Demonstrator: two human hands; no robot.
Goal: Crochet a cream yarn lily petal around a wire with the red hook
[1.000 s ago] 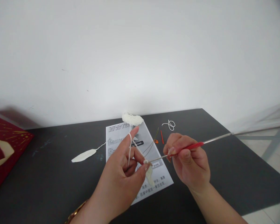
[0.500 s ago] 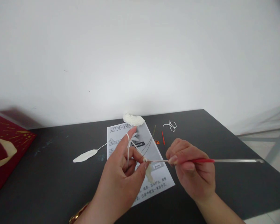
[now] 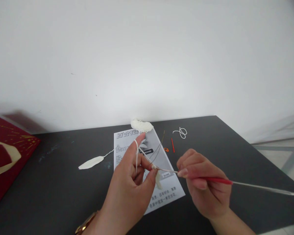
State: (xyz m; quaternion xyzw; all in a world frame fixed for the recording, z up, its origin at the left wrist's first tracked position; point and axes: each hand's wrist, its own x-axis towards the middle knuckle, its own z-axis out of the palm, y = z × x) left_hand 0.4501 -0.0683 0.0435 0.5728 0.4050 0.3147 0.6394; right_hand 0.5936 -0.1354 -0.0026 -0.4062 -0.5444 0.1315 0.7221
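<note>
My left hand (image 3: 131, 182) is closed, pinching a small cream crochet piece (image 3: 158, 179) between thumb and middle finger. White yarn (image 3: 136, 156) loops over its raised index finger. My right hand (image 3: 207, 186) grips a crochet hook (image 3: 247, 185) with a red grip and long metal shaft. The hook's tip meets the crochet piece at my left fingertips. Both hands hover above a printed instruction sheet (image 3: 170, 192) on the black table (image 3: 51, 192).
A finished cream petal (image 3: 91, 162) with a yarn tail lies left of the sheet. A ball of white yarn (image 3: 141, 125) sits at the sheet's top edge. A red needle (image 3: 172, 144), an orange marker (image 3: 166, 149), a yarn scrap (image 3: 180, 132) and a red box (image 3: 7, 156) lie around.
My right hand has swung the hook's rear end downward, from pointing up-right to pointing down-right. The left hand keeps its pinch and has barely moved.
</note>
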